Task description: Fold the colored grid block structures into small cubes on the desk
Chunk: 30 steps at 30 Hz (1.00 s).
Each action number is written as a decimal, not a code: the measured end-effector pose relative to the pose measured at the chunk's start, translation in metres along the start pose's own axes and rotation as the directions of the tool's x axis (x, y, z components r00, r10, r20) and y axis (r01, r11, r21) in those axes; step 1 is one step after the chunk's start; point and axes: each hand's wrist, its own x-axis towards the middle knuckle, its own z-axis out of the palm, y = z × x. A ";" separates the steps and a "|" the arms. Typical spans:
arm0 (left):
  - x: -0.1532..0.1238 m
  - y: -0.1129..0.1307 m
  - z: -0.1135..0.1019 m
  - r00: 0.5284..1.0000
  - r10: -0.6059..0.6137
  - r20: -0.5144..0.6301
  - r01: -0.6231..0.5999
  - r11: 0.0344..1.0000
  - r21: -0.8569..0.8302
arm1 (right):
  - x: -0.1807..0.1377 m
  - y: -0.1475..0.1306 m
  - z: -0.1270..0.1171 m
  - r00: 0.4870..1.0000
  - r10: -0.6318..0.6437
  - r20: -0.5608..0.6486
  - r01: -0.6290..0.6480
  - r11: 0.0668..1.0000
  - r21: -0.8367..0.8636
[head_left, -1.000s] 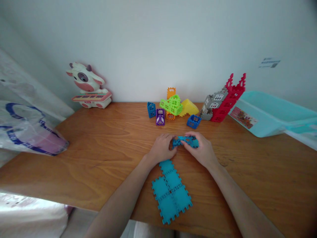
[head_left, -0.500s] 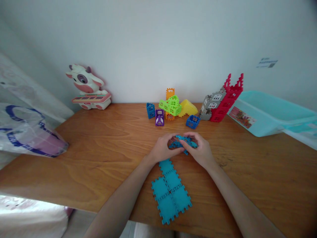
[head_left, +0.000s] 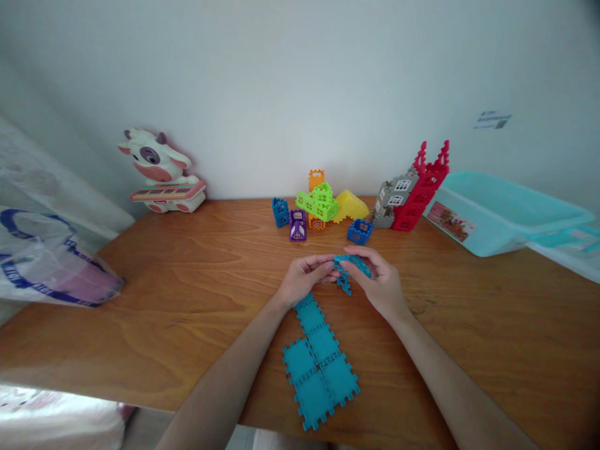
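Between my two hands, above the wooden table, is a cluster of light blue interlocking building panels (head_left: 344, 281) with openwork frames. My left hand (head_left: 302, 275) pinches its left side, thumb and fingers closed on the edge. On the other side my right hand (head_left: 379, 281) grips it, with the thumb across the front and the fingers over the top. My fingers cover part of the piece, so its exact shape is hidden. Nearer to me, flat on the table, lies a sheet of joined turquoise square panels (head_left: 323, 344), its upper end beside my left wrist.
Behind my hands stand a purple panel piece (head_left: 297, 225), blue pieces (head_left: 360, 231), a green build (head_left: 319, 203), a yellow piece (head_left: 350, 206) and a grey and red tower (head_left: 417, 194). A turquoise bin (head_left: 497, 219) is right; a cow keyboard toy (head_left: 162, 172) and plastic bag (head_left: 56, 262) are left.
My left hand has shifted its hold toward the piece's middle edge, and the piece has turned, showing a panel hanging downward. The whole view has shifted slightly.
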 end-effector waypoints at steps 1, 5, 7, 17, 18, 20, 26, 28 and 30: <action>0.000 0.000 0.000 1.000 0.005 -0.007 -0.005 1.000 0.009 | 0.001 0.001 0.000 1.000 0.016 -0.018 -0.015 0.999 0.037; 0.003 -0.001 -0.002 0.998 0.027 -0.063 -0.025 0.999 0.021 | 0.005 0.006 0.000 0.985 0.156 -0.071 -0.143 0.975 0.169; 0.004 -0.001 -0.002 0.994 0.029 -0.108 -0.028 1.000 0.013 | 0.007 0.008 0.000 0.967 0.236 -0.101 -0.207 0.950 0.232; 0.006 -0.001 -0.001 0.982 0.021 -0.188 -0.019 1.000 0.013 | 0.008 0.009 -0.002 0.894 0.426 -0.142 -0.349 0.858 0.377; 0.005 -0.001 -0.001 0.982 0.023 -0.188 -0.019 1.000 0.021 | 0.008 0.007 -0.002 0.897 0.422 -0.133 -0.361 0.871 0.333; 0.005 -0.001 -0.001 0.983 0.027 -0.184 -0.020 0.999 0.037 | 0.007 0.003 -0.002 0.906 0.409 -0.110 -0.369 0.890 0.269; 0.005 0.000 0.001 0.974 0.047 -0.222 -0.034 0.998 0.060 | 0.005 -0.003 -0.003 0.929 0.341 -0.142 -0.307 0.927 0.216; 0.005 -0.001 0.001 0.970 0.058 -0.237 -0.043 0.997 0.067 | 0.005 0.000 -0.004 0.932 0.326 -0.157 -0.302 0.940 0.161; 0.006 -0.002 0.000 0.966 0.075 -0.246 -0.056 0.995 0.086 | 0.005 0.002 -0.004 0.937 0.313 -0.157 -0.295 0.947 0.132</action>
